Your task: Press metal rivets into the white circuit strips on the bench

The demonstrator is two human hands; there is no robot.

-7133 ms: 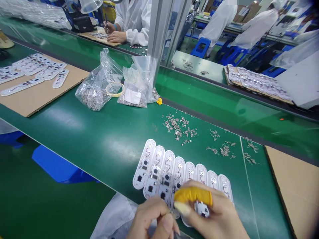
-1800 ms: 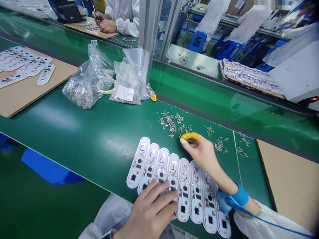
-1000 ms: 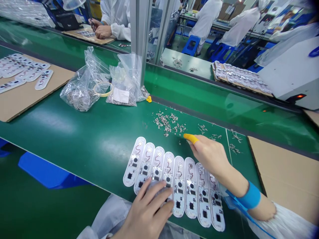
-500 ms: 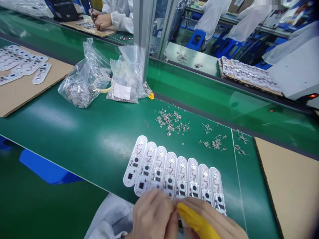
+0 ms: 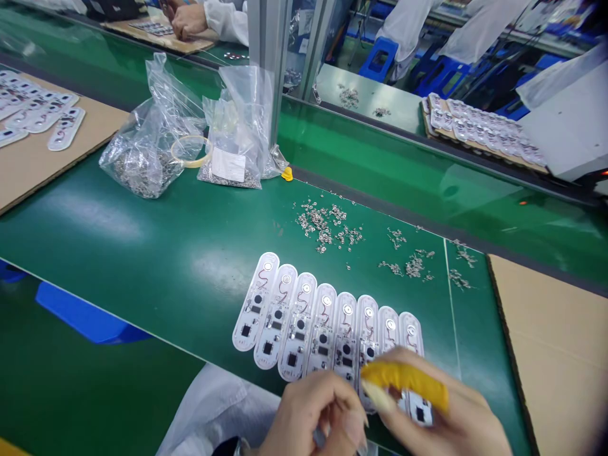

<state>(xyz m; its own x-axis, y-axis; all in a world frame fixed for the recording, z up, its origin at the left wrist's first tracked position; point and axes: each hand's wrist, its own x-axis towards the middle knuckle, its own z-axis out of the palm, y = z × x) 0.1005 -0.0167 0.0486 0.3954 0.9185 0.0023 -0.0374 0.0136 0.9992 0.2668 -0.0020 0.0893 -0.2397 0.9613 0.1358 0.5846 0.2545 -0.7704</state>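
Several long white rounded casings [image 5: 292, 342] lie side by side in a slanted row, each with a circuit board, thin wires and a round metal disc. My left hand [image 5: 316, 415] is at the near edge of the row, its fingers curled in; what they hold, if anything, is hidden. Over the right-hand casings is my right hand [image 5: 437, 405], with a yellow cover on its index finger. Its thumb and index tips are close together in a pinch, and blur hides anything between them. Beyond the row lies a pile of small metal parts [image 5: 323, 223].
Clusters of small wiry parts [image 5: 414, 266] lie right of the pile. Two clear bags, one of metal parts [image 5: 142, 171] and one with a white label [image 5: 228, 164], stand near a metal post. Cardboard sheets [image 5: 551, 329] flank the green table [image 5: 190, 240]. A co-worker's hands [image 5: 189, 22] are behind the clear partition.
My hands were together at the near edge of the row; now they are apart. The right hand has moved right over the casings, and the left has turned, fingers curled. The view shifted slightly.
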